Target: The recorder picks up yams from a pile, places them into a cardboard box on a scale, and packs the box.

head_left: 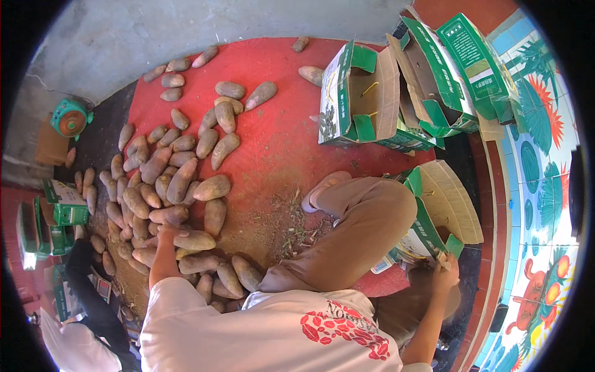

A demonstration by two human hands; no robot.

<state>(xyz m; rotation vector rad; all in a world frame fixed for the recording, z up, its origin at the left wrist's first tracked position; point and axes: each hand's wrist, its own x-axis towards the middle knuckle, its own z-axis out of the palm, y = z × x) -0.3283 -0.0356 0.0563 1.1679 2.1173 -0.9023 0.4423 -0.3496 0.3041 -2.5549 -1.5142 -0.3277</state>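
A big pile of brown tubers [167,180] lies on a red mat [279,136] in front of me. My left hand [165,231] reaches into the near side of the pile and closes on the end of one brown tuber [195,240]. My right hand [446,268] is down at my right side, gripping a flap of an open green and brown carton [443,204] that stands beside my bent leg [353,235]. I cannot see inside this carton.
Two more open green cartons [359,99] [434,74] lie on their sides at the far right. Small green boxes [62,208] and a green round device [70,118] sit at the left. Another person's black sleeve [87,279] is at lower left. Patterned tiles [539,186] run along the right.
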